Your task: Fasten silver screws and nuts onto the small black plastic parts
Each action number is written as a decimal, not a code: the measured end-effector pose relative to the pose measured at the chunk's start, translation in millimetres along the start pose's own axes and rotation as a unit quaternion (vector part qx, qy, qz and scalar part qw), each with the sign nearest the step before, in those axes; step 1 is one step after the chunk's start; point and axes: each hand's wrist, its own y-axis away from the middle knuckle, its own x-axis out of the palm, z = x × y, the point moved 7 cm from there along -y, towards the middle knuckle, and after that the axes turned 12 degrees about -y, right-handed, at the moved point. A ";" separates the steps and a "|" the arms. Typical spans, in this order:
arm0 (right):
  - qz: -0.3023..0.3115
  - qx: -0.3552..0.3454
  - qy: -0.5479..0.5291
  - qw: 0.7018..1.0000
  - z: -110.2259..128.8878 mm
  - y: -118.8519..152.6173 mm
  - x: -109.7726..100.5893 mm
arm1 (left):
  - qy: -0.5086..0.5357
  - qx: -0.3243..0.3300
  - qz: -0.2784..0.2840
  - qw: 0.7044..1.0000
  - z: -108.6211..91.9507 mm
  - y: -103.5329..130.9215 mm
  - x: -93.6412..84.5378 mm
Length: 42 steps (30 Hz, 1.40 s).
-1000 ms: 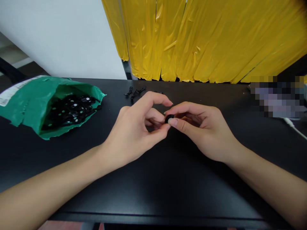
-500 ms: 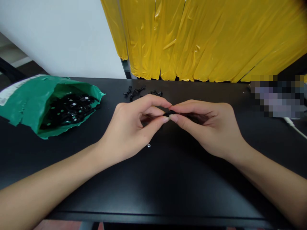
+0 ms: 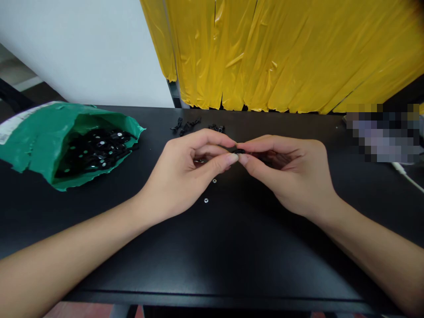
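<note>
Evidently the work is being done on a smooth black counter (image 3: 212, 260), with glossy yellow plastic sheeting (image 3: 281, 53) hanging in strips behind it and a plain white panel (image 3: 92, 48) beyond its back edge to the left. At the left, a torn-open green plastic bag (image 3: 39, 137) lies on its side, its mouth towards the hands, holding a heap of shiny black pieces (image 3: 96, 148) dotted with pale round spots. More loose black bits (image 3: 187, 126) sit near the back edge, and two small silvery rings (image 3: 206, 200) rest apart below the left hand (image 3: 185, 176). This hand and the right hand (image 3: 291, 174) meet above the counter, the fingers of each nearly closed, thumb and forefinger pinching one small black part (image 3: 239, 151) between them. Fingertips cover most of that part, so its shape cannot be told. At far right, a pixelated object (image 3: 384, 134) is unreadable, and a white cable (image 3: 410, 181) beside it is cut off by the frame.
</note>
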 end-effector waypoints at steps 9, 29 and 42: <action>0.028 -0.006 -0.008 1.000 1.3 1.3 5.4 | 0.027 -0.002 0.034 0.999 1.2 -2.2 3.9; 0.048 -0.051 0.003 0.998 3.3 4.1 9.6 | -0.137 0.096 -0.023 0.986 -6.2 -2.0 -8.3; -0.027 0.080 -0.055 0.995 -7.9 -5.0 -5.6 | -0.193 0.141 -0.023 0.971 -12.8 1.9 -8.3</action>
